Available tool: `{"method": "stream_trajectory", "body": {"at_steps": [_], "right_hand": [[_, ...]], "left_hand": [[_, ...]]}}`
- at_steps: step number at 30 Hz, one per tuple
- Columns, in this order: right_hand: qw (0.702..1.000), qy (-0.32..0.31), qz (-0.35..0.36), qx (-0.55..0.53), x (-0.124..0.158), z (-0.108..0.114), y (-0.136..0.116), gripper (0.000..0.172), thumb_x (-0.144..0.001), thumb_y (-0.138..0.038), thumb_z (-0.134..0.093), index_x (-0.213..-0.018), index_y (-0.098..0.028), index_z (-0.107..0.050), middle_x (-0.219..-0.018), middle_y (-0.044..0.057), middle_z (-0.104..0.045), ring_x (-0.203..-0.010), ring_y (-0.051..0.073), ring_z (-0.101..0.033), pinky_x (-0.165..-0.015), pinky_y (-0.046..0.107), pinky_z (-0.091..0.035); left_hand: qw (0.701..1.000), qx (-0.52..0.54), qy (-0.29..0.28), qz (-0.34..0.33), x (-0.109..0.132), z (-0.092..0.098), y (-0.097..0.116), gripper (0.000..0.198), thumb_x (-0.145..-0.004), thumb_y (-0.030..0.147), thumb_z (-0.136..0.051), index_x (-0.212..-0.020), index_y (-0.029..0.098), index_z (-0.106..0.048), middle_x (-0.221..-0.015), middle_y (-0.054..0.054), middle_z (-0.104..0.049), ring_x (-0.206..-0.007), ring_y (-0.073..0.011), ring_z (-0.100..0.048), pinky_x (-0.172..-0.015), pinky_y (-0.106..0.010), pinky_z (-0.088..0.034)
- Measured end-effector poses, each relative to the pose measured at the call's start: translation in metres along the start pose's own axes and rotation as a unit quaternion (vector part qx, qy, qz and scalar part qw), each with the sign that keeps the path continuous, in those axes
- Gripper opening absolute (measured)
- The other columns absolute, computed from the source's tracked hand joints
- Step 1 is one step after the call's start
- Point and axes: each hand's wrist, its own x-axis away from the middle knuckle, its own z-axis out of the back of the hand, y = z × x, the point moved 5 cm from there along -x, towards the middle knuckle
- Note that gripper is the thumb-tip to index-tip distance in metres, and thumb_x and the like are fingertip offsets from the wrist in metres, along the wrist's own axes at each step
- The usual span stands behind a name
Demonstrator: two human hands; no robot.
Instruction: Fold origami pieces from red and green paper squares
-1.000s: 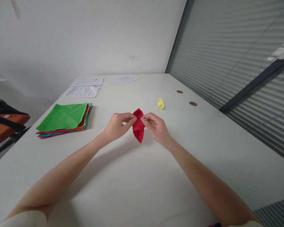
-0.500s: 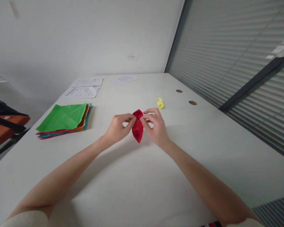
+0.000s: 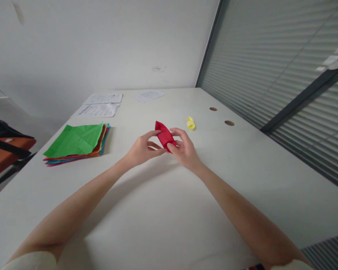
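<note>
A folded red paper boat [image 3: 165, 135] is held between my two hands, tilted, with one pointed end toward the upper left. My left hand [image 3: 143, 150] grips its left side, index finger on the upper part and thumb near the lower end. My right hand [image 3: 184, 150] holds its lower right end, the thumb pressed on the near face and the fingers behind. Beyond my right hand, a small folded yellow paper piece [image 3: 190, 123] lies on the white table [image 3: 169, 217].
At the left lies a stack of coloured paper sheets [image 3: 76, 139], green on top. Printed papers [image 3: 100, 108] lie behind it, with another printed sheet [image 3: 149, 96] at the back. Two round holes pierce the tabletop at right. A window with blinds [image 3: 270, 67] borders the right side.
The red paper boat has turned from upright to slanted and shows another face. Both hands have shifted their grip: the right thumb has moved to its lower end.
</note>
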Motion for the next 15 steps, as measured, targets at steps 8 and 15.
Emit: {"method": "stream_trajectory", "body": {"at_steps": [8, 15], "right_hand": [[0.998, 0.004, -0.020, 0.061, 0.001, -0.004, 0.013, 0.029, -0.075, -0.020, -0.062, -0.102, -0.023, -0.051, -0.074, -0.003, -0.062, -0.066, 0.013, -0.063, -0.062, 0.025, -0.053], [0.993, 0.032, -0.021, 0.109, 0.005, -0.007, 0.007, 0.025, -0.078, -0.019, -0.057, -0.101, -0.024, -0.049, -0.067, -0.005, -0.064, -0.056, 0.013, -0.062, -0.059, 0.024, -0.051]], "left_hand": [[0.999, -0.037, 0.038, -0.004, 0.001, -0.004, -0.005, 0.055, -0.067, 0.018, -0.069, -0.118, 0.016, -0.050, -0.120, -0.012, -0.057, -0.070, -0.0101, -0.064, -0.054, -0.022, -0.057], [0.998, -0.053, 0.041, -0.006, -0.001, -0.007, -0.010, 0.054, -0.064, 0.009, -0.060, -0.117, 0.016, -0.050, -0.120, -0.012, -0.056, -0.070, -0.0091, -0.061, -0.052, -0.020, -0.054]]}}
